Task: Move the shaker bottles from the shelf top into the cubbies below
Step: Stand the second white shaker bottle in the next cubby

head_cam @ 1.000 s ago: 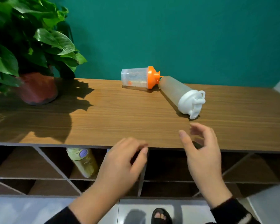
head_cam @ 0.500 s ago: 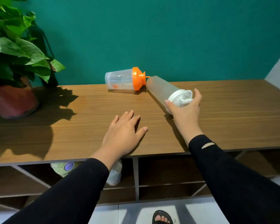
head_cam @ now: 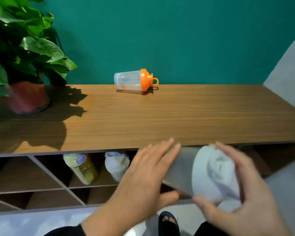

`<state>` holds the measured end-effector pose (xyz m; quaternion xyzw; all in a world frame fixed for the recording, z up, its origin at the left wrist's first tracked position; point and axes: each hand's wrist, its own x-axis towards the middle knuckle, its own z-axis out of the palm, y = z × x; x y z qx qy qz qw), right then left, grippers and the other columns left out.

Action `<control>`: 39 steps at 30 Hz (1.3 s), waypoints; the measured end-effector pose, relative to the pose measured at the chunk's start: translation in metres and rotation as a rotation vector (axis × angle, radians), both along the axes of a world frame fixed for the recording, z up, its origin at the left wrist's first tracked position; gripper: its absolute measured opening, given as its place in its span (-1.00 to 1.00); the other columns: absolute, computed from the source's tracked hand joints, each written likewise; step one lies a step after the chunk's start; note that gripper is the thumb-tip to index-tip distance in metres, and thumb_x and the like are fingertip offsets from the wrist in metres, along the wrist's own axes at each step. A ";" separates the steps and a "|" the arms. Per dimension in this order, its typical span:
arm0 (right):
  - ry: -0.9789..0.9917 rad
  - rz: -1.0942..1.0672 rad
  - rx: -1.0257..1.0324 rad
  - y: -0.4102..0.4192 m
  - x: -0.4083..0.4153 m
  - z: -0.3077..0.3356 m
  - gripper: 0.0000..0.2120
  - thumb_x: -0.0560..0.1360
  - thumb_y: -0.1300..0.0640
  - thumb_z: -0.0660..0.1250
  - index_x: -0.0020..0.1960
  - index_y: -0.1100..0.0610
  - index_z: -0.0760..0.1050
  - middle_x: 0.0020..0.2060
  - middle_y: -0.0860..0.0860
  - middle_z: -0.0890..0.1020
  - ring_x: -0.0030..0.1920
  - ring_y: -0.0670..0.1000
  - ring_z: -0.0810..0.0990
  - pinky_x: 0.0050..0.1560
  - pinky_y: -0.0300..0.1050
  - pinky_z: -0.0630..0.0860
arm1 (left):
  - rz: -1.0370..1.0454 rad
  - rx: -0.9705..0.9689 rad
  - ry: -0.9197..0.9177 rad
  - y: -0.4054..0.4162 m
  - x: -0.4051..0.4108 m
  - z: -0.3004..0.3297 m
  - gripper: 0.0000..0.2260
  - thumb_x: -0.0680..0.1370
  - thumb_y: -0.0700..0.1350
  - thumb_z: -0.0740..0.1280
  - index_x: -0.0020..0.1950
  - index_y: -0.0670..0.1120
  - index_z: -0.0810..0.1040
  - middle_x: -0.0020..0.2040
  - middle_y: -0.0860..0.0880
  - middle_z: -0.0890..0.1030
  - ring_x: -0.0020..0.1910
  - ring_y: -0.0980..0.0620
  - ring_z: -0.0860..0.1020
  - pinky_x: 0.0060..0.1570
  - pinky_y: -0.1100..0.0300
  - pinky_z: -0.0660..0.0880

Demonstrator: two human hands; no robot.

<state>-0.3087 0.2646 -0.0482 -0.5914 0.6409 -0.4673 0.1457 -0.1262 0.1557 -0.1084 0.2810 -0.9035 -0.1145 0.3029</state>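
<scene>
The frosted bottle (head_cam: 180, 169) is off the shelf top (head_cam: 160, 116) and held in front of the shelf's front edge, lying nearly level with its white lid (head_cam: 213, 174) toward the person and its base pointing into the shelf, at the level of the upper row of cubbies. The right hand (head_cam: 237, 198) grasps the lid end: fingers curve over the top of the lid and the thumb (head_cam: 204, 204) presses under it, so the lid sits in the palm. The left hand (head_cam: 143, 178) is on the bottle's body just left of the lid, fingers stretched flat along its upper side with the tips reaching the shelf edge, thumb tucked beneath; it holds the body loosely rather than clenching. Both hands are motion-blurred, and dark sleeves show at the bottom of the view. Taking the bottle as landmark, the orange-lidded bottle (head_cam: 134, 80) lies on its side well behind it, at the back of the shelf top near the green wall, lid pointing right. Left of the frosted bottle, in an upper cubby (head_cam: 99, 178), 2 bottles lean: a green one (head_cam: 80, 167) with a purple button on its lid, and a pale one (head_cam: 117, 165) just beside the left hand. Far to the left on the shelf top stands a potted plant (head_cam: 24, 65). Below the bottle, a sandalled foot (head_cam: 168, 222) stands on the floor.
</scene>
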 end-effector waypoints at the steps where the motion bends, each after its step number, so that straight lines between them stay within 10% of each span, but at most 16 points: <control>1: 0.053 0.038 0.022 0.007 0.003 -0.009 -0.08 0.02 -0.21 0.58 0.36 -0.25 0.40 0.34 -0.22 0.52 0.34 -0.16 0.50 0.24 -0.22 0.46 | 0.002 0.065 0.005 0.013 0.001 -0.011 -0.06 0.31 0.21 0.46 0.60 0.08 0.10 0.55 0.08 0.31 0.53 0.16 0.27 0.53 0.08 0.22; 6: -0.420 -0.002 0.202 0.010 0.020 -0.085 0.13 -0.29 -0.08 0.67 0.28 -0.33 0.42 0.22 -0.15 0.59 0.20 -0.11 0.57 -0.05 -0.11 0.55 | 0.121 0.589 0.073 0.035 -0.005 -0.065 -0.14 0.36 0.24 0.50 0.46 0.48 0.01 0.49 0.51 0.13 0.55 0.39 0.15 0.57 0.17 0.28; 10: -0.654 -0.098 0.448 -0.028 0.021 -0.156 -0.46 0.06 0.12 0.65 -0.02 -0.04 0.55 -0.01 0.10 0.70 -0.12 -0.03 0.67 -0.26 -0.25 0.61 | 0.127 0.854 0.153 0.017 -0.023 -0.083 -0.24 0.41 0.15 0.53 0.35 0.56 0.07 0.41 0.47 0.31 0.42 0.42 0.33 0.40 0.30 0.38; 14: -0.780 -0.066 0.471 -0.066 0.010 -0.182 -0.35 0.20 0.23 0.65 0.13 -0.14 0.42 0.07 -0.11 0.60 0.07 -0.11 0.61 -0.07 -0.23 0.59 | 0.171 0.946 0.055 -0.008 -0.043 -0.101 -0.28 0.38 0.25 0.48 0.25 0.60 0.01 0.30 0.38 0.40 0.25 0.32 0.51 0.17 0.36 0.50; 19: -0.752 -0.093 0.499 -0.092 0.002 -0.202 -0.38 0.33 0.16 0.60 0.21 -0.22 0.39 0.14 -0.14 0.64 0.11 -0.16 0.64 0.12 -0.12 0.60 | 0.306 1.050 0.031 -0.042 -0.061 -0.134 -0.35 0.33 0.26 0.54 0.35 0.18 0.40 0.23 0.17 0.56 0.20 0.18 0.60 0.21 0.03 0.62; 27: -0.641 -0.206 0.532 -0.136 0.002 -0.208 -0.41 0.34 0.02 0.58 0.25 0.08 0.37 0.06 -0.04 0.64 0.04 -0.13 0.63 -0.05 -0.25 0.56 | 0.525 1.224 0.147 -0.071 -0.083 -0.137 -0.39 0.49 -0.17 0.56 0.46 -0.21 0.36 0.06 -0.08 0.65 0.17 -0.04 0.64 0.10 0.23 0.53; 30: -0.605 -0.200 0.500 -0.143 0.003 -0.214 -0.30 0.30 0.06 0.59 0.34 0.02 0.34 0.08 -0.05 0.67 0.08 -0.14 0.65 0.05 -0.19 0.62 | 0.550 1.238 0.098 -0.072 -0.083 -0.136 -0.88 0.60 -0.17 0.41 0.10 -0.10 0.53 0.06 -0.15 0.69 0.12 -0.09 0.65 0.05 0.17 0.52; 33: -0.575 -0.214 0.544 -0.143 0.005 -0.211 -0.24 0.26 -0.05 0.58 0.36 0.02 0.32 0.11 -0.01 0.64 0.11 -0.08 0.63 0.06 -0.15 0.62 | 0.543 1.231 -0.033 -0.068 -0.082 -0.138 -0.68 0.66 -0.20 0.29 -0.27 0.04 0.39 -0.01 -0.16 0.71 0.11 -0.22 0.64 -0.03 0.24 0.52; 36: -0.522 -0.196 0.728 -0.133 0.004 -0.202 -0.29 0.37 -0.14 0.52 0.35 0.12 0.30 0.17 0.03 0.59 0.16 -0.02 0.58 0.02 -0.19 0.52 | 0.549 1.287 0.059 -0.060 -0.078 -0.129 -0.90 0.61 -0.12 0.42 0.12 -0.05 0.58 -0.08 -0.04 0.67 -0.05 0.04 0.58 -0.06 0.29 0.49; 39: -0.310 -0.174 0.919 -0.113 0.001 -0.189 -0.21 0.44 -0.30 0.35 0.51 0.13 0.29 0.31 0.08 0.57 0.28 0.04 0.55 0.24 -0.06 0.51 | 0.576 1.327 0.090 -0.041 -0.066 -0.121 -0.43 0.65 -0.12 0.33 0.61 -0.10 0.19 0.30 -0.09 0.61 0.08 0.13 0.54 -0.01 0.30 0.48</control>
